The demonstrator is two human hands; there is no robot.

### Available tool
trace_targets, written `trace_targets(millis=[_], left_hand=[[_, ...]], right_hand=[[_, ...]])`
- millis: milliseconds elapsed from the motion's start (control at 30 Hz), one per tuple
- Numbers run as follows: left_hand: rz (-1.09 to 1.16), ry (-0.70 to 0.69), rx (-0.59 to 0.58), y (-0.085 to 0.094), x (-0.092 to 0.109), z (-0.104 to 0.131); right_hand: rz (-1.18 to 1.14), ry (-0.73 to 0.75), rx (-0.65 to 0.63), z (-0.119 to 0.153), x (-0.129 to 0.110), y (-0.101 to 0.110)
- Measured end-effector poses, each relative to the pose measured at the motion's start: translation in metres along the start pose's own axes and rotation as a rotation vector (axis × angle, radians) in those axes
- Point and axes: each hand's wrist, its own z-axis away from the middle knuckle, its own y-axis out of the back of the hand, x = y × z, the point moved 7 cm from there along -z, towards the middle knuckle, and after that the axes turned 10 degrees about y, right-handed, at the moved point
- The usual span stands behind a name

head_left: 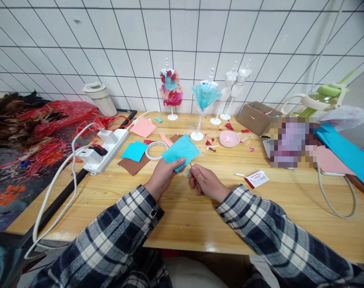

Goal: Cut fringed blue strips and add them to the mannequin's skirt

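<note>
Between the fingers and thumb of my left hand [164, 175] is a light blue crepe paper piece [183, 151], tilted above the table. My right hand [203, 180] is closed at the paper's lower right edge, pinching a thin dark tool [191, 163] whose tip points at the paper. Most of the tool is hidden by my fingers. Behind the paper stands a small white mannequin with a teal pleated skirt [205, 98]. Beside my left hand lie a roll of white tape [156, 151], blue paper squares [134, 151] and brown paper [133, 164].
A dressed mannequin [171, 90] and bare ones [238, 86] stand along the wall. A pink bowl [229, 138], a cardboard box [256, 118] and a tag [256, 179] are on the right. A power strip [110, 150] with cables sits left.
</note>
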Motion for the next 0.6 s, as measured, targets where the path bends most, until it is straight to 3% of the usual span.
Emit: trace_targets(millis=[300,600], left_hand=[[-0.076,-0.072,-0.053,-0.005,0.0051,0.001],[-0.106,-0.045,-0.042,-0.0021,0.0021,-0.0006]], right_hand=[[-0.047,0.005,-0.002,0.0004,0.0022,-0.0009],[-0.05,0.008,-0.009,-0.0002,0.0034,-0.0012]])
